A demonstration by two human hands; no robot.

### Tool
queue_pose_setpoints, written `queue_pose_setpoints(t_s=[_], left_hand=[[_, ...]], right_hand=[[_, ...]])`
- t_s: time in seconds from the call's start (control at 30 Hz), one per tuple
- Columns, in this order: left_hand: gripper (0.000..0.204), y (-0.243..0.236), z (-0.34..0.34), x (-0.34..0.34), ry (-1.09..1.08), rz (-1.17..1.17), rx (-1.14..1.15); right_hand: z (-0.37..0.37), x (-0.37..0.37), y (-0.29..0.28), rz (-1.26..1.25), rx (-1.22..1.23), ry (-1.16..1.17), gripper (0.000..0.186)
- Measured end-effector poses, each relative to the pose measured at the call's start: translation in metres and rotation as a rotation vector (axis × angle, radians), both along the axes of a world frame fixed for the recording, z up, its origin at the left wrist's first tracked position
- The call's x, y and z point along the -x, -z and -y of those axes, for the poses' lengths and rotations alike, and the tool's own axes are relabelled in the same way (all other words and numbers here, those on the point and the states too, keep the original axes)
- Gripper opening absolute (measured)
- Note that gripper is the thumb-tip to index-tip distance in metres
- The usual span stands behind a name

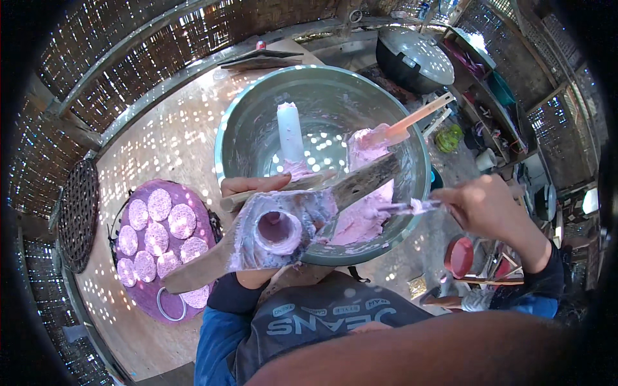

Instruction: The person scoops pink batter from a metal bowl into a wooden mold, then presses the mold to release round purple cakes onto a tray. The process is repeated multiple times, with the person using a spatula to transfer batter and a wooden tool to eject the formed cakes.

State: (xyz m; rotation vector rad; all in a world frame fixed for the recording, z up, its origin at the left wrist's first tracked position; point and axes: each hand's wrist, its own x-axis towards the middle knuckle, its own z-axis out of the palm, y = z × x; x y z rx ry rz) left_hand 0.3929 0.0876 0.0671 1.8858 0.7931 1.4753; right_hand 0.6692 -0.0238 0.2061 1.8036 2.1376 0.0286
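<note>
My left hand (256, 184) is closed round a wooden press (365, 178), a long board with a round tube opening in its paste-smeared middle. It is tilted over the near rim of a big green basin (225, 138). At the basin's right side my right hand (481, 204) grips a thin utensil (402, 208), perhaps a spoon, its tip at the pink paste (360, 222). A pale cylinder (291, 134) stands in the basin with paste at its foot. An orange-handled spatula (420, 114) leans on the right rim, its blade in more paste.
Left of the basin, a round purple-covered tray (145, 293) carries several pink discs and a white ring (171, 304). A dark woven tray (78, 215) lies at the table's left edge. A large lidded pot (415, 58) stands behind; a red bowl (459, 256) sits lower right.
</note>
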Motion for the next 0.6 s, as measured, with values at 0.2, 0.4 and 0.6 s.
queue_pose_setpoints(t_s=[0.2,0.4,0.6], left_hand=[[0.045,0.018,-0.003,0.001,0.054,0.009,0.188],[0.033,0.006,0.001,-0.005,0.107,0.147,0.314],[0.036,0.013,0.0,-0.013,0.083,0.261,0.336]], right_hand=[[0.014,0.007,0.021,0.098,0.021,0.034,0.02],[0.0,0.028,0.029,0.097,0.232,0.081,0.02],[-0.018,0.045,0.042,0.062,0.379,0.022,0.016]])
